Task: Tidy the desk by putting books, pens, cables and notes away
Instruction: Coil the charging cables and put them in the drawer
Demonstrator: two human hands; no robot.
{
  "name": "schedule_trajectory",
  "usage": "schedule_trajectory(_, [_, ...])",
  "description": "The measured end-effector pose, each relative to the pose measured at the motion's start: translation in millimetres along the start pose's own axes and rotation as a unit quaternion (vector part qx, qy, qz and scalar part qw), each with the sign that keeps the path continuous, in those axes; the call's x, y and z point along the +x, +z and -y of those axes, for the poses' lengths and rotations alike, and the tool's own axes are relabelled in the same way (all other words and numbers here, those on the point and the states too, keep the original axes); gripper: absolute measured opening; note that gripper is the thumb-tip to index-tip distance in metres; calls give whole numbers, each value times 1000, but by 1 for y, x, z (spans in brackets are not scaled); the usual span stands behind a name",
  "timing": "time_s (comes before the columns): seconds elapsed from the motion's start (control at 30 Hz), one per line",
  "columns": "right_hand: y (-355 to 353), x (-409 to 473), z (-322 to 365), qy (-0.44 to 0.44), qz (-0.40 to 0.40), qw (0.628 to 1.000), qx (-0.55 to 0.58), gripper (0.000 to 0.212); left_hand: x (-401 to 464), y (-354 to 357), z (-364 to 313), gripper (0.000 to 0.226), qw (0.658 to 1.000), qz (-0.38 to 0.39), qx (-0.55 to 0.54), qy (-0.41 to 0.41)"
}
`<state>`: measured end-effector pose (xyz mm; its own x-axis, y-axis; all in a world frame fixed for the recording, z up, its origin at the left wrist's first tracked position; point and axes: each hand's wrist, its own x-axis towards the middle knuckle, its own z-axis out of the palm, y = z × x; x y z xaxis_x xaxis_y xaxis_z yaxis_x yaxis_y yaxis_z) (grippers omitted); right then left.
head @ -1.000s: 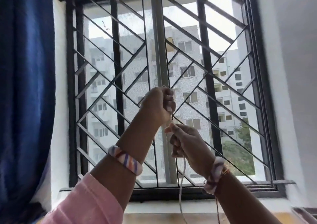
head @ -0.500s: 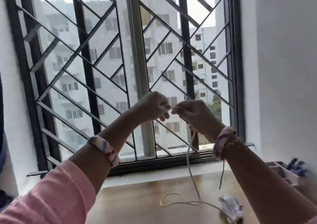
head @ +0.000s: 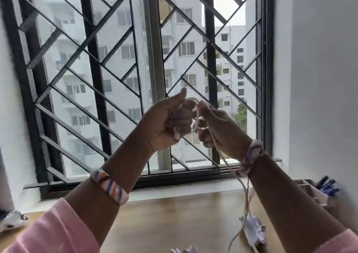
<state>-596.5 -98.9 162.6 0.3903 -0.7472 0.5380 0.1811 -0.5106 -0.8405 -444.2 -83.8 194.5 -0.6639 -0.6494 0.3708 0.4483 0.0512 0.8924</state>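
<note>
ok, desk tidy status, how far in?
Done: pens already stand in the organiser at right. In hand: the left hand grips coils of the white cable, and the right hand feeds the strand; most of it trails down to the desk. Left: the rest of the cable and crumpled papers.

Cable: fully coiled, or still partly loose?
Partly loose. One loop of the cable sits at the left hand, the right hand guides it, and the rest trails to the desk.

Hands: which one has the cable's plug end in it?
The left hand: the white plug tip sticks out below its curled fingers. The right hand only pinches the cable trailing down to the desk.
</note>
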Motion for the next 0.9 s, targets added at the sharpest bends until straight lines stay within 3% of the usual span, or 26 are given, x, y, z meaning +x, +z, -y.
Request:
schedule_trajectory(0.1, [0, 1, -7, 37, 28, 999, 12, 34, 3, 3, -8, 18, 994, -35, -77, 71])
schedule_trajectory(0.23, [5, -4, -20, 71, 48, 996, -15, 30, 11, 0, -27, 16, 937, -245, -146, 204])
schedule_trajectory(0.33, [11, -7, -27, 62, 51, 991, -108, 25, 12, -19, -36, 21, 891, -334, -101, 290])
schedule_trajectory(0.4, [16, -7, -32, 55, 49, 984, -162, 21, 11, -35, -34, 23, 861, -391, 30, 324])
schedule_trajectory(0.47, [20, -5, -35, 39, 50, 975, -214, 15, 11, -51, -23, 28, 789, -434, 254, 352])
schedule_trajectory(0.5, [21, -3, -36, 24, 49, 967, -250, 13, 10, -60, -17, 26, 726, -433, 384, 372])
schedule_trajectory(0.57, [21, 1, -38, -20, 35, 942, -334, 14, 5, -77, -9, 20, 584, -347, 635, 368])
schedule_trajectory(0.6, [18, 3, -38, -53, 16, 926, -373, 15, 0, -84, -7, 20, 531, -287, 729, 322])
schedule_trajectory(0.63, [15, 5, -37, -89, -9, 911, -403, 15, -4, -87, -6, 22, 504, -233, 791, 256])
schedule_trajectory(0.67, [10, 6, -37, -119, -32, 899, -420, 15, -8, -86, -3, 22, 516, -194, 815, 179])
schedule_trajectory(0.7, [4, 8, -36, -141, -49, 893, -424, 15, -13, -79, 0, 23, 570, -168, 799, 88])
schedule_trajectory(0.77, [-6, 11, -34, -166, -66, 880, -439, 14, -22, -67, 5, 29, 740, -137, 655, -68])
schedule_trajectory(0.83, [-11, 12, -29, -187, -78, 864, -461, 21, -30, -55, 6, 35, 875, -100, 461, -107])
schedule_trajectory(0.9, [-12, 11, -24, -196, -93, 859, -464, 43, -38, -45, 5, 43, 951, -30, 296, -83])
